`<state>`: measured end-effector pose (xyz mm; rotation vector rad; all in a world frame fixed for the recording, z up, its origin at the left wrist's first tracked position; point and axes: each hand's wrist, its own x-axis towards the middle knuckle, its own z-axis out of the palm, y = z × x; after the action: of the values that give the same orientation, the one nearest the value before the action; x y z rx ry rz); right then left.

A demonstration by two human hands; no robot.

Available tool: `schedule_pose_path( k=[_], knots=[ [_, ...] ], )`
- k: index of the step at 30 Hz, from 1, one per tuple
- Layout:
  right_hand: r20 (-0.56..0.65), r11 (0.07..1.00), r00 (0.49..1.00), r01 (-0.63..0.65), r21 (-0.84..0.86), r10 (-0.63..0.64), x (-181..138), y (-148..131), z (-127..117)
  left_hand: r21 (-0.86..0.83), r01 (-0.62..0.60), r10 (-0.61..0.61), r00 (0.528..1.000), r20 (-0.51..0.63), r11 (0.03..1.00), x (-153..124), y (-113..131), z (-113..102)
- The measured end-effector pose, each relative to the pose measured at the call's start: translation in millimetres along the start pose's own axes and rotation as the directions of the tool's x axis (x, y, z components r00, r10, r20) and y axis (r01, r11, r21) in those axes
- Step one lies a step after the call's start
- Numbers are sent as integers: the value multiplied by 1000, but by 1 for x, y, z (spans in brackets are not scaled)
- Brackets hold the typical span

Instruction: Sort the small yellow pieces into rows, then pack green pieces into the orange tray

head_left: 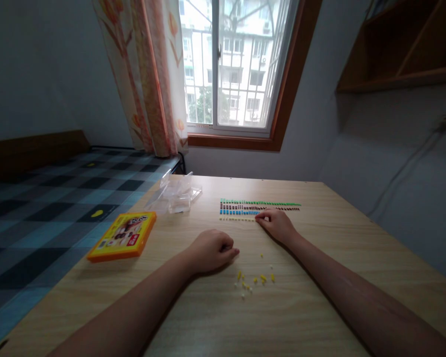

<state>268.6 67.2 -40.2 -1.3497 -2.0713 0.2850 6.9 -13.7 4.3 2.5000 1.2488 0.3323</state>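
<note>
My right hand [277, 224] reaches to the far part of the table, its thumb and forefinger pinched at the right end of a row of tiny pale pieces [236, 219]. Whatever lies between those fingertips is too small to make out. Just beyond are rows of tiny blue pieces [240, 212], brown pieces [241, 207] and green pieces [260, 202]; the hand covers part of the blue row. My left hand [213, 250] rests on the table with its fingers curled in, hiding the palm. Loose yellow pieces [263, 278] and white pieces [243, 296] lie scattered nearer me.
A yellow and orange box [122, 235] lies at the table's left edge. Behind it stand clear plastic containers [178, 196]. The wooden table [215, 322] borders a bed with a checked cover [33, 213]. A curtain [148, 74] hangs beside the window [241, 64].
</note>
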Motion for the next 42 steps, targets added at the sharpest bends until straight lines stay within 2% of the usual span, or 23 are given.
schedule_pose_path(
  k=[17,30,34,37,38,40,42],
  knots=[
    [8,1000,1000,-10,-26,11,-1,-5,-1,12,-3,3,1000,6,1000,-1,1,-1],
    [-38,995,997,-58,85,61,-1,4,-4,6,-9,8,1000,9,1000,-1,0,0],
    [58,991,998,-45,129,37,-6,9,-11,5,-7,7,1000,18,1000,-1,1,-2],
    [255,975,967,-74,209,19,-11,7,-25,6,-12,12,1000,13,1000,-1,1,-2],
    [349,963,937,-106,246,14,-12,6,-31,7,-17,17,1000,10,1000,-1,1,-2],
    [533,936,846,-176,306,-15,-15,0,-45,8,-30,30,999,11,1000,-1,0,-2],
    [656,926,751,-198,323,-68,-17,-7,-58,1,-43,43,999,18,999,-1,-1,-2]
  ],
)
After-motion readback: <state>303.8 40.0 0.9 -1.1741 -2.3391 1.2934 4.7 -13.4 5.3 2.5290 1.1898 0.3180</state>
